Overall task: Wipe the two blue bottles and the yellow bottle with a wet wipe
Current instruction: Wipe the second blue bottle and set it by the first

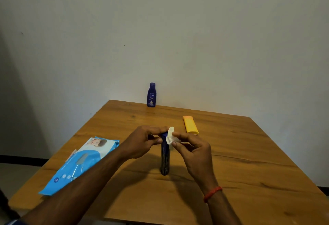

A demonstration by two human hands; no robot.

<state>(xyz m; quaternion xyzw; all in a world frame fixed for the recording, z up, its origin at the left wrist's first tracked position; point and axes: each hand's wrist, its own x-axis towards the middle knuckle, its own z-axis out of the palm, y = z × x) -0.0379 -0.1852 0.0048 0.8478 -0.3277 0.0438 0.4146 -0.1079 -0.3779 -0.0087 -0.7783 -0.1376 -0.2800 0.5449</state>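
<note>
Wipe (170, 136) crumpled, white, pressed on tall blue bottle (164, 158) cap.

The scene is lit dimly and evenly, and a greenish-grey cast is laid over the wall (178, 28), which is darkened toward the left. Soft shadows are thrown onto the table (258, 153) beneath the left hand (142, 142) and right hand (194, 151), and around the base of the near blue bottle (164, 160), toward the near edge. The wet wipe (170, 136) is rendered almost washed out. A faint sheen is seen on the wipes pack (80, 164). The table's edges are skewed by wide-angle distortion, and fine detail is softened throughout.
</note>
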